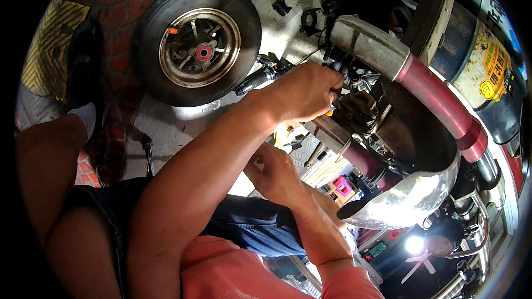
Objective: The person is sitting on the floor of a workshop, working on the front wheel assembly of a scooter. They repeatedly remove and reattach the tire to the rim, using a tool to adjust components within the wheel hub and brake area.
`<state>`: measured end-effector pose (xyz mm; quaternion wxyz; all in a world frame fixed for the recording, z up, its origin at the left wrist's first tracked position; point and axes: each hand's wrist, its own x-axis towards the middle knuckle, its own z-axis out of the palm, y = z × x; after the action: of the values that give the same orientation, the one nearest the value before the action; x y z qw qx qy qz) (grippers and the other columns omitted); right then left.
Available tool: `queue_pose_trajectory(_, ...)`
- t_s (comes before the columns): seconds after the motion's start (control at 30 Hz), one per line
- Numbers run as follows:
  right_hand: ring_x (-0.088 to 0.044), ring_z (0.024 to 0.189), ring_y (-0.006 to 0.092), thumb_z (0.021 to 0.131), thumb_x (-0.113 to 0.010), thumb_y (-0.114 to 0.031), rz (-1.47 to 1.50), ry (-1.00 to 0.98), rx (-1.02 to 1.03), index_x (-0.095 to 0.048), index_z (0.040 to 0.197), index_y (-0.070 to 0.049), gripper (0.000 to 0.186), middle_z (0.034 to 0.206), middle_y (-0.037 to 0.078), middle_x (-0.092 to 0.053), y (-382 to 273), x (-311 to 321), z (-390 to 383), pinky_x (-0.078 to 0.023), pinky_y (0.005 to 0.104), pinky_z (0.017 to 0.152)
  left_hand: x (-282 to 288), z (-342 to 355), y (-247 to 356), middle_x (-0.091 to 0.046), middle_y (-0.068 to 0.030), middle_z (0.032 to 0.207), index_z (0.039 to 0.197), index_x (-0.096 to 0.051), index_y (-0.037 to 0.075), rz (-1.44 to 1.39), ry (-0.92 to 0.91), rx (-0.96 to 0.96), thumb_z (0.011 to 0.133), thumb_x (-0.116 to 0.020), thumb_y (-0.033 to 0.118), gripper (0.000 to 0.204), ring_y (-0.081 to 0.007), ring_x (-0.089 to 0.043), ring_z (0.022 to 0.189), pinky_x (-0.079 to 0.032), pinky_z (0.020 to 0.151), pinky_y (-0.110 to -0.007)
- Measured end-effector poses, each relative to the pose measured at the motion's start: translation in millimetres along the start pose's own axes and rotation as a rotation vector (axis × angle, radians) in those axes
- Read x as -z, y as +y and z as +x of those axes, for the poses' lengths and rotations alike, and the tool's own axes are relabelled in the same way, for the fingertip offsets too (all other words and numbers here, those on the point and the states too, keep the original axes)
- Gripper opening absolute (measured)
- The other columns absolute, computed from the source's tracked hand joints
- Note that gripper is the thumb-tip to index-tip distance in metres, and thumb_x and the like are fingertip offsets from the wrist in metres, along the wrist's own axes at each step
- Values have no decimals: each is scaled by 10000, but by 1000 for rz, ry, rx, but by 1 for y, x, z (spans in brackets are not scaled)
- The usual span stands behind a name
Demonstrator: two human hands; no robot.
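My left hand (313, 93) is closed in a fist beside the lower end of a motorbike's front fork, among its dark fittings. A small orange piece (330, 112) peeks out below the fist; what the fingers grip is hidden. Nearer to me, my right hand (271, 174) is curled closed below the left forearm, and whatever it holds cannot be seen. The fork has a maroon tube (435, 97) with a grey metal end (371, 47). A shiny metal mudguard (413, 205) curves between the fork legs, with no wheel between them.
A detached wheel (204, 52) with a black tyre and red hub centre lies at the upper left. Beside it is a black-handled item (256, 81). Small dark parts (281, 7) are scattered on the floor. A rusty cylinder (471, 55) stands at the right, beyond the fork.
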<state>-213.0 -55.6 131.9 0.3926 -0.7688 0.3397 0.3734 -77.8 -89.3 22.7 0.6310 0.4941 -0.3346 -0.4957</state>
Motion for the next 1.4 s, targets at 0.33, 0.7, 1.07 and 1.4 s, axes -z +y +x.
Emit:
queue_pose_trajectory(0.33,-747,936,378,957,-691,-88,132,4,-39,-669,1231,-6,287,1093,204,-729,0,0,-1,-594,441,810,-6,1,-1,-728,-249,946,1005,-716,3,14,29,10,911,-618,152,202,-431,-713,946,-538,852,-518)
queue_pose_trajectory(0.7,-741,912,388,971,-678,-118,47,-7,-1,-683,1216,-27,261,1068,218,-718,-3,0,2,-584,466,792,8,28,15,-760,-241,1014,998,-780,27,151,-201,-1,856,-626,128,232,-431,-731,973,-573,882,-516)
queue_pose_trajectory(1.07,-718,1089,341,956,-767,-137,341,-167,108,-689,1255,36,354,1162,200,-724,-10,57,-50,-574,443,923,0,23,4,-742,-264,1029,1004,-770,16,61,-157,70,820,-622,168,281,-452,-704,1004,-558,907,-521)
queue_pose_trajectory(1.4,-641,1278,301,982,-656,-658,1568,671,66,-651,1374,-88,692,1385,96,-699,87,67,-45,-550,470,1030,-3,25,10,-740,-276,1009,981,-761,-9,158,-188,60,838,-609,154,265,-461,-705,997,-556,914,-526)
